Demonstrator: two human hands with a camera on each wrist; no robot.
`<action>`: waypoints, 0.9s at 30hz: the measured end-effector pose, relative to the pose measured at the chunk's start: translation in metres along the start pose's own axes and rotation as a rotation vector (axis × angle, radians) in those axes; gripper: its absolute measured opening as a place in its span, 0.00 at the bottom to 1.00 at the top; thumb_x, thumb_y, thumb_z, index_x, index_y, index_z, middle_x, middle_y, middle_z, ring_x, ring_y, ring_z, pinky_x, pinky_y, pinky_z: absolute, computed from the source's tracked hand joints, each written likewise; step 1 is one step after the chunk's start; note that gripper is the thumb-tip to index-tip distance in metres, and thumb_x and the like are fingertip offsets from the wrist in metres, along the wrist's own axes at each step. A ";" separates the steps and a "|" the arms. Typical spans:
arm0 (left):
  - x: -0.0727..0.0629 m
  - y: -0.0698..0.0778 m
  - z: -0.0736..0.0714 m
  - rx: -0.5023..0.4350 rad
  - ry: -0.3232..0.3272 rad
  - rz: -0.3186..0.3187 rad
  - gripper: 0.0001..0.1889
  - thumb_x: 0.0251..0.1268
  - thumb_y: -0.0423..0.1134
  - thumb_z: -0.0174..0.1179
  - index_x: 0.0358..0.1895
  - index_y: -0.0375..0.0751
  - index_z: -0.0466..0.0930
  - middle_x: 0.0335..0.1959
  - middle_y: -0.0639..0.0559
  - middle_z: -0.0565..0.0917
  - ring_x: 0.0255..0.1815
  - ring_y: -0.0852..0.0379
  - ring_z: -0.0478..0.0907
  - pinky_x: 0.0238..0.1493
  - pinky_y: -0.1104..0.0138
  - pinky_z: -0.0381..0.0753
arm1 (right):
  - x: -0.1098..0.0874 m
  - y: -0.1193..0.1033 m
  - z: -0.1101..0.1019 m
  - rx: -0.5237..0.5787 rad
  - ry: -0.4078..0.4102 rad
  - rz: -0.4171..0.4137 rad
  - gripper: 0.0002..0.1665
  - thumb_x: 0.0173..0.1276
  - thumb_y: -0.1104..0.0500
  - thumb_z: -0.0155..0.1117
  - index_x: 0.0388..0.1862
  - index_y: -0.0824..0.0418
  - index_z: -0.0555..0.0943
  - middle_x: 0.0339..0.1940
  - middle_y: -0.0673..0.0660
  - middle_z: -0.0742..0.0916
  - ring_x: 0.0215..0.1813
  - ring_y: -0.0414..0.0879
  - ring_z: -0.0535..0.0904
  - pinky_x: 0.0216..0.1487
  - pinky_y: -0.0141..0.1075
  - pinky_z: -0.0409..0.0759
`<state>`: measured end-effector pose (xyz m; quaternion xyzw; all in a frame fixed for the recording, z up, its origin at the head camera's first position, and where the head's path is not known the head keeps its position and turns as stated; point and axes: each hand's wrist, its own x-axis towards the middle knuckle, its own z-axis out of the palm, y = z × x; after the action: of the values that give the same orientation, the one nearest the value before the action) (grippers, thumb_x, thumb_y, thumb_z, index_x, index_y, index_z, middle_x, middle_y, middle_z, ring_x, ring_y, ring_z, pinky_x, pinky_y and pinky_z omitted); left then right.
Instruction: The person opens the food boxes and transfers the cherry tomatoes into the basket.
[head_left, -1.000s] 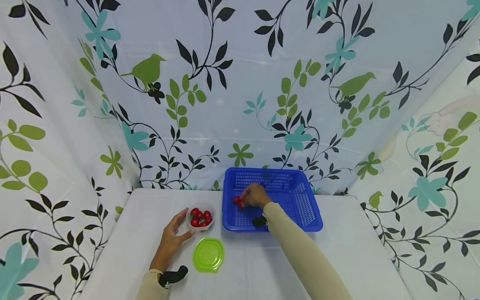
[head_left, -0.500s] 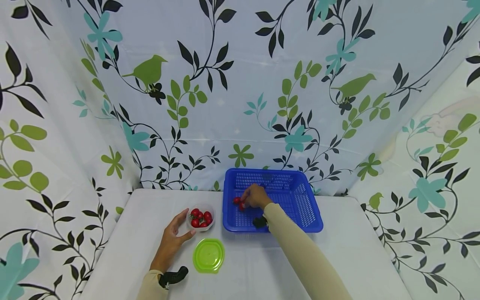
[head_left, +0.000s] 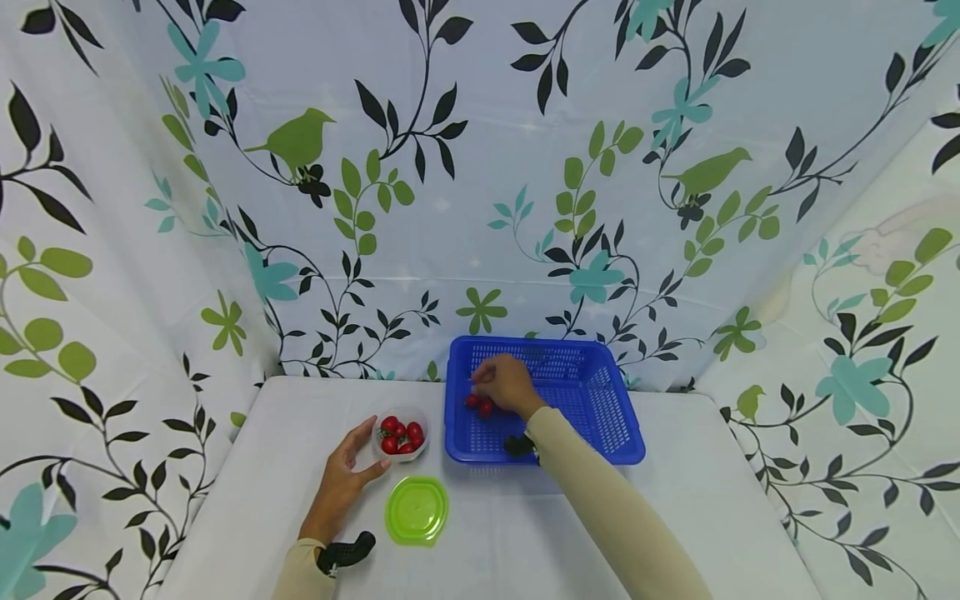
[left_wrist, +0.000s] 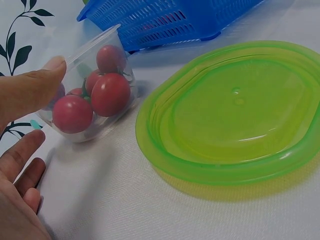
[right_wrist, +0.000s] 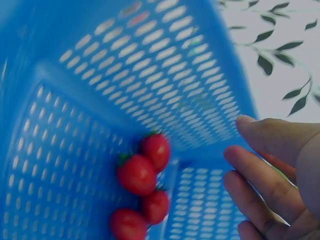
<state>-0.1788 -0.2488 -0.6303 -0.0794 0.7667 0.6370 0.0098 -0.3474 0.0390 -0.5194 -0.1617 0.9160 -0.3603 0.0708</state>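
My left hand (head_left: 343, 479) rests beside a small clear plastic container (head_left: 401, 458), thumb and fingers spread around its left side. Several cherry tomatoes (left_wrist: 111, 95) lie inside it. In the left wrist view the thumb overlaps the container wall, while the visible fingers stand apart from it; whether the thumb presses on it I cannot tell. Over the left part of the blue basket (head_left: 618, 433) hovers my right hand (head_left: 506, 383), its fingers loosely bent with nothing between them. Below it, a cluster of red cherry tomatoes (right_wrist: 136, 175) with green stems sits in the basket's corner.
A green lid (head_left: 417, 510) lies on the white-covered table (head_left: 487, 533), in front of the container and left of the basket. Patterned curtains (head_left: 480, 167) with leaves and birds enclose the table at the back and both sides.
My right hand has lifted away from the cherry tomatoes in the basket and shifted slightly up and left, its fingers coming off them. The left hand and the container have stayed in place.
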 end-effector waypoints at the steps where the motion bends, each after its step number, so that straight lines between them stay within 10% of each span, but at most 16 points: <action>1: 0.000 0.000 0.000 0.000 0.000 0.004 0.44 0.69 0.45 0.74 0.84 0.62 0.60 0.88 0.51 0.60 0.90 0.42 0.49 0.85 0.30 0.42 | -0.001 -0.004 0.000 0.005 0.009 -0.012 0.12 0.63 0.62 0.81 0.45 0.62 0.91 0.39 0.54 0.94 0.41 0.44 0.90 0.50 0.42 0.90; 12: 0.001 -0.002 -0.001 0.001 -0.001 0.001 0.43 0.70 0.44 0.73 0.84 0.63 0.60 0.87 0.53 0.60 0.90 0.43 0.49 0.85 0.31 0.41 | -0.013 -0.044 0.011 0.025 0.032 -0.072 0.18 0.65 0.54 0.82 0.52 0.56 0.90 0.49 0.54 0.94 0.56 0.51 0.90 0.63 0.49 0.87; 17: 0.001 -0.003 -0.001 0.008 0.001 0.000 0.44 0.70 0.44 0.73 0.84 0.62 0.60 0.88 0.52 0.60 0.90 0.43 0.49 0.85 0.30 0.42 | -0.019 -0.058 0.022 -0.045 0.009 -0.119 0.20 0.65 0.51 0.82 0.54 0.51 0.90 0.50 0.50 0.94 0.63 0.52 0.86 0.79 0.60 0.70; 27: 0.002 -0.001 0.000 0.010 -0.003 -0.005 0.43 0.70 0.45 0.72 0.84 0.62 0.60 0.87 0.53 0.60 0.90 0.43 0.50 0.84 0.28 0.41 | -0.025 -0.079 0.049 -0.264 -0.010 -0.213 0.22 0.63 0.43 0.82 0.56 0.43 0.90 0.49 0.43 0.94 0.58 0.45 0.79 0.72 0.50 0.73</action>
<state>-0.1805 -0.2489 -0.6320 -0.0803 0.7696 0.6333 0.0132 -0.2926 -0.0375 -0.5010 -0.2678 0.9326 -0.2415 0.0149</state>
